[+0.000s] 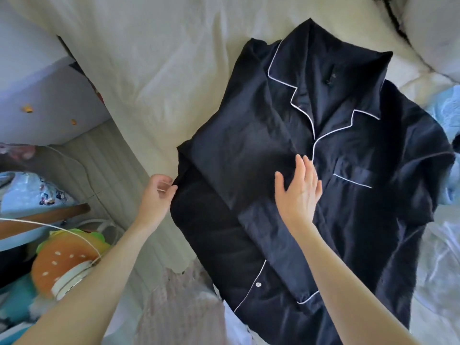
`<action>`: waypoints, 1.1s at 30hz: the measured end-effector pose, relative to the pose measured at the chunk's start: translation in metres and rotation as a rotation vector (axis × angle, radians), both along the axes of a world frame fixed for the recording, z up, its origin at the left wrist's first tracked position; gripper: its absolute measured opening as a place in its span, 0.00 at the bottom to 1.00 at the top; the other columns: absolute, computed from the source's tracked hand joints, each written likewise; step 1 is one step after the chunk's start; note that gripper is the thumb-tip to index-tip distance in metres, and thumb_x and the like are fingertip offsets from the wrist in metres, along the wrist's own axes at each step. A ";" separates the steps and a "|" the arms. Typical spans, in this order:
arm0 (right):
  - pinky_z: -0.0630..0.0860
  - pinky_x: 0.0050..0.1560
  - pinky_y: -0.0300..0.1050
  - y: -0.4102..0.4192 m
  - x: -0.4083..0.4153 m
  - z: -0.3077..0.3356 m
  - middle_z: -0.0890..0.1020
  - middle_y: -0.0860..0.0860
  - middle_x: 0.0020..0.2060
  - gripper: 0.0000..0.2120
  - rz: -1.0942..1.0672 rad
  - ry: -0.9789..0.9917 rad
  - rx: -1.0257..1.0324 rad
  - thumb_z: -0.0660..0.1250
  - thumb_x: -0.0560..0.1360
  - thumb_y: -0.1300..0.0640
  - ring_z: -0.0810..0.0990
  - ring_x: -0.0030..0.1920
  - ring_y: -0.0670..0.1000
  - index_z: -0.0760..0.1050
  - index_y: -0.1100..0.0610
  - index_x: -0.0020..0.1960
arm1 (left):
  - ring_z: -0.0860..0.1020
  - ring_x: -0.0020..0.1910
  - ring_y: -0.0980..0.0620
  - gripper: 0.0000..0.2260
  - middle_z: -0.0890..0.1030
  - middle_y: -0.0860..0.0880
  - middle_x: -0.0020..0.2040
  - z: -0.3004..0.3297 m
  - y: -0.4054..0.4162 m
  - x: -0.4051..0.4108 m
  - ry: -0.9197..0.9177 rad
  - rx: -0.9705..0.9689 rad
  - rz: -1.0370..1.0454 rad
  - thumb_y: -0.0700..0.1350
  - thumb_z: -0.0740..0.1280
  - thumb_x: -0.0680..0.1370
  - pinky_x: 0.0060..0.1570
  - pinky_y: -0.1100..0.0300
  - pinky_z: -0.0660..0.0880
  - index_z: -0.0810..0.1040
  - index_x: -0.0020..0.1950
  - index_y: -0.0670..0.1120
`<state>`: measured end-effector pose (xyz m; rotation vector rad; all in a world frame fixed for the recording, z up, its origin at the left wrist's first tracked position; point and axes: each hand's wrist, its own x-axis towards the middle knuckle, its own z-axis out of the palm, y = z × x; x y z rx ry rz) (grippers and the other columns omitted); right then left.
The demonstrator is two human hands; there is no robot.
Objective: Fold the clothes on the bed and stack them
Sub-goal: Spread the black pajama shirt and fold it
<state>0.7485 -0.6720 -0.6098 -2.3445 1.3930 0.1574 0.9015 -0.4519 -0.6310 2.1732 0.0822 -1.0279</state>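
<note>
The right hand (298,192) lies flat and open on the front of the shirt, fingers straight and slightly spread, pressing on the folded-in panel just left of the button placket. The left hand (158,195) is at the shirt's left edge, fingers curled with the tips pinching the dark cloth there.

The bed (154,70) fills most of the view, covered in a pale cream sheet that is creased here and there. On it lies the navy pyjama shirt (348,220), front up, collar pointing away from the person, with white piping along the lapels, the placket and the pockets. Its left side is folded in over the front, the sleeve running down towards the hem; its right side is still spread out flat.

Light blue fabric (445,108) sits crumpled at the bed's right edge, touching the shirt's right shoulder. A pinkish-grey knitted cloth (179,307) lies at the near edge of the bed, just beside the shirt's hem. Down on the floor to the left is a hamburger-shaped cushion (64,260).

A white button (258,284) shows on the lower placket.
</note>
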 end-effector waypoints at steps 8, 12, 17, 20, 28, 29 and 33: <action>0.68 0.59 0.51 -0.012 -0.077 0.017 0.71 0.59 0.63 0.22 -0.169 -0.217 0.013 0.66 0.77 0.57 0.71 0.61 0.60 0.68 0.63 0.67 | 0.70 0.65 0.37 0.19 0.72 0.38 0.65 0.034 -0.050 -0.042 -0.739 0.005 -0.700 0.40 0.70 0.74 0.61 0.43 0.69 0.74 0.64 0.39; 0.69 0.59 0.55 -0.016 -0.129 0.015 0.76 0.54 0.59 0.22 -0.247 0.106 0.162 0.65 0.76 0.45 0.72 0.60 0.57 0.70 0.58 0.64 | 0.56 0.75 0.39 0.25 0.60 0.42 0.75 0.037 -0.077 -0.093 -0.643 -0.031 -1.134 0.49 0.69 0.75 0.71 0.39 0.54 0.69 0.71 0.47; 0.71 0.48 0.45 -0.020 -0.199 0.010 0.80 0.54 0.53 0.25 -0.274 0.387 0.567 0.66 0.75 0.45 0.77 0.55 0.57 0.69 0.57 0.66 | 0.38 0.76 0.43 0.29 0.42 0.47 0.78 0.031 -0.081 -0.161 -0.459 0.106 -1.346 0.56 0.61 0.79 0.72 0.41 0.42 0.53 0.77 0.53; 0.68 0.43 0.42 -0.025 -0.226 0.009 0.78 0.49 0.38 0.16 -0.391 0.255 0.626 0.68 0.75 0.52 0.77 0.45 0.53 0.76 0.59 0.59 | 0.39 0.76 0.44 0.28 0.43 0.48 0.78 0.034 -0.083 -0.183 -0.409 0.089 -1.303 0.55 0.60 0.79 0.72 0.42 0.44 0.53 0.77 0.53; 0.66 0.51 0.43 -0.023 -0.301 0.030 0.78 0.53 0.51 0.12 -0.652 -0.104 0.188 0.63 0.78 0.54 0.75 0.52 0.53 0.74 0.57 0.59 | 0.36 0.75 0.42 0.29 0.39 0.48 0.78 0.039 -0.091 -0.255 -0.463 0.159 -1.581 0.56 0.57 0.80 0.70 0.38 0.39 0.48 0.77 0.55; 0.68 0.55 0.47 -0.024 -0.316 0.031 0.77 0.56 0.55 0.14 -0.703 -0.069 0.105 0.62 0.78 0.55 0.73 0.57 0.57 0.73 0.58 0.61 | 0.36 0.75 0.42 0.29 0.39 0.48 0.78 0.040 -0.093 -0.264 -0.460 0.156 -1.605 0.56 0.57 0.80 0.70 0.38 0.38 0.48 0.77 0.55; 0.63 0.66 0.59 -0.023 -0.379 0.027 0.67 0.60 0.68 0.26 -0.801 0.231 0.203 0.62 0.77 0.54 0.64 0.68 0.62 0.60 0.60 0.72 | 0.37 0.76 0.44 0.26 0.39 0.49 0.78 0.037 -0.098 -0.292 -0.307 0.210 -1.699 0.54 0.55 0.81 0.72 0.41 0.40 0.49 0.77 0.54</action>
